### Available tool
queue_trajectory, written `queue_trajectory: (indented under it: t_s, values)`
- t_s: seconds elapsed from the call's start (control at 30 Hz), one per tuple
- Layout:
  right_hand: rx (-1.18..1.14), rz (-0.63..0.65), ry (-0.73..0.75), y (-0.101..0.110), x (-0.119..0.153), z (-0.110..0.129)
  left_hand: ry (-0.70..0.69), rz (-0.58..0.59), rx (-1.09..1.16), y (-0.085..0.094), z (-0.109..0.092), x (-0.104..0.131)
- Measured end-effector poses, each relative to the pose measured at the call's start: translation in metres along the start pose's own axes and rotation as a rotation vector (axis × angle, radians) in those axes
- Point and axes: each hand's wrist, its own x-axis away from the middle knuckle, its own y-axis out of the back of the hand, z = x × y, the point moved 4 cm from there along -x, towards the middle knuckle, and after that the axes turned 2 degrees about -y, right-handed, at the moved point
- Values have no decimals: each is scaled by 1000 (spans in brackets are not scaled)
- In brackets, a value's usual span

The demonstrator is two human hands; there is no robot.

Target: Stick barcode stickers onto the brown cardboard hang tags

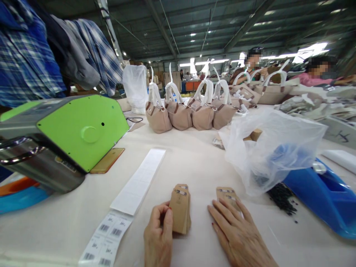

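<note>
A stack of brown cardboard tags (180, 209) stands slightly fanned at the lower middle. My left hand (161, 230) has its thumb and curled fingers closed on the stack's left edge. To the right, my right hand (236, 228) lies flat with fingers stretched over a second group of brown tags (226, 193), whose upper ends show beyond the fingers. Left of my left hand is a strip of white barcode labels (105, 237), with its blank white part (139, 181) running away from me.
A green and grey machine (86, 129) and a steel mug (52, 163) are at left. Several beige handbags (158, 118) line the back. At right are a clear plastic bag (250, 159), a blue scoop (322, 196) and small black pieces (282, 198). Two people work beyond.
</note>
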Motion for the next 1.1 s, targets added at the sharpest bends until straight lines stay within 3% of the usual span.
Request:
queue_trajectory:
  t_s: [0.2, 0.37, 0.53, 0.73, 0.83, 0.97, 1.1]
  values:
    - [90, -38, 96, 8, 13, -21, 0, 12, -15, -4, 2, 4]
    - [-70, -129, 0, 9, 6, -6, -18, 20, 32, -7, 5, 6]
    - [-609, -63, -283, 0, -12, 20, -61, -23, 70, -3, 11, 7]
    - [-1252, 186, -686, -16, -32, 34, -91, -134, 114, 7, 13, 18]
    - [-1473, 153, -865, -12, -36, 40, -57, -126, 135, 8, 9, 23]
    - [-1416, -3, -965, 4, -35, 39, -53, -84, 192, 8, -4, 25]
    - [-1224, -46, -810, 18, -37, 31, -52, -84, 286, 9, -24, 25]
